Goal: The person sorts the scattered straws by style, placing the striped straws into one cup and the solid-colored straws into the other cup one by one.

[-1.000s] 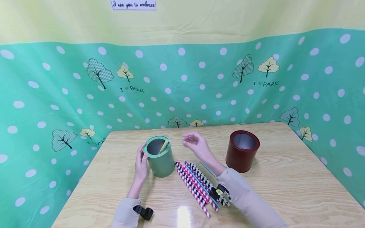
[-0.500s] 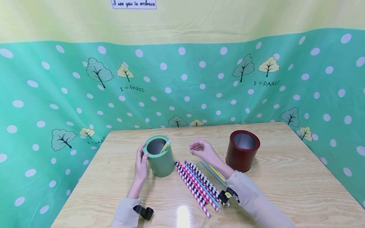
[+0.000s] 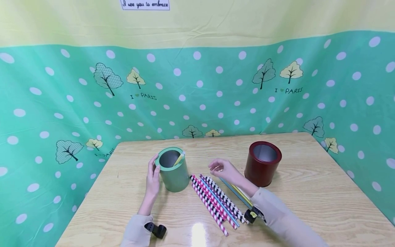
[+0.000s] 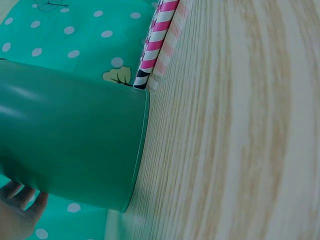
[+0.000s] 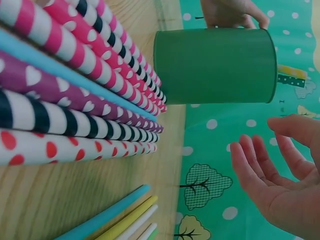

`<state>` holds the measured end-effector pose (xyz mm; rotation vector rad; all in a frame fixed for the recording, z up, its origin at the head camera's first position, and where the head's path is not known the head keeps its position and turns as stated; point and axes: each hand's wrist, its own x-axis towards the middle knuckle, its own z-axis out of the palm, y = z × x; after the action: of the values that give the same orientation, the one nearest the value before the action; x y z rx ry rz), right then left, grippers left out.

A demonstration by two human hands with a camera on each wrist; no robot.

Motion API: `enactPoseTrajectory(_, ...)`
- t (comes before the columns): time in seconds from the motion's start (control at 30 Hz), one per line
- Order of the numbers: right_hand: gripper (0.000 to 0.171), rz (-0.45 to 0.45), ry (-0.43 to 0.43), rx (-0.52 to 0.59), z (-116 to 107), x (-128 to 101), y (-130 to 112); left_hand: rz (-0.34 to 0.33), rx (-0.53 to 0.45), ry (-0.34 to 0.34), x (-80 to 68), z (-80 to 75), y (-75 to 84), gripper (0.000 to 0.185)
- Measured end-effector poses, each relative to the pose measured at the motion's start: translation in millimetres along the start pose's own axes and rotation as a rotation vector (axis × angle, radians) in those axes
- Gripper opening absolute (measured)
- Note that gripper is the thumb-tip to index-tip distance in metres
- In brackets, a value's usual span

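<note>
My left hand (image 3: pixel 152 180) holds the green can (image 3: pixel 175 178) by its left side, thumb near the rim. In the left wrist view, curled fingertips (image 4: pixel 37 205) touch its wall. A yellow straw and a dark dotted one (image 5: pixel 292 75) stick out of the can in the right wrist view. My right hand (image 3: pixel 226 171), fingers loosely bent and holding nothing, hovers above the far end of the straws. Below it lies a bunch of patterned paper straws (image 3: pixel 213 202), pink-striped, black-striped, dotted and blue. Plain straws, blue (image 5: pixel 107 212) and yellow (image 5: pixel 132 217) among them, lie partly under my right forearm.
A dark red can (image 3: pixel 262 171) stands upright on the right of the wooden table (image 3: pixel 311 192). No straw shows above its rim. A green polka-dot curtain (image 3: pixel 210 92) hangs behind the table. Each wrist wears a black strap device.
My right hand has moved away from the green can, to the right and lower, over the straws. More of the plain blue and yellow straws shows. My left hand stays on the can.
</note>
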<state>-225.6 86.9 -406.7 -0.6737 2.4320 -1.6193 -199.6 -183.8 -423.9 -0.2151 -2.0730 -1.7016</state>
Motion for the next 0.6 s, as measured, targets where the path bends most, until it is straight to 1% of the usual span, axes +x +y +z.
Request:
enactPoseTrajectory(0.13, 0.023, 0.016, -0.040, -0.018, -0.7, -3.3, 6.8, 0.000, -0.003, -0.004, -0.3, 0.1, 0.7, 0.040)
enactPoseTrajectory(0.27, 0.021, 0.049, -0.066, -0.074, 0.7, -5.3, 16.4, 0.007, -0.011, -0.005, -0.5, 0.1, 1.5, 0.040)
enactPoseTrajectory(0.43, 0.020, 0.055, -0.103, -0.127, 1.3, -9.2, 26.0, 0.012, -0.014, -0.006, -0.6, 0.1, 1.1, 0.040)
enactPoseTrajectory(0.6, 0.021, 0.052, -0.125, -0.144, 2.1, -12.9, 34.5, 0.008, -0.015, -0.007, -0.3, 0.0, 0.9, 0.039)
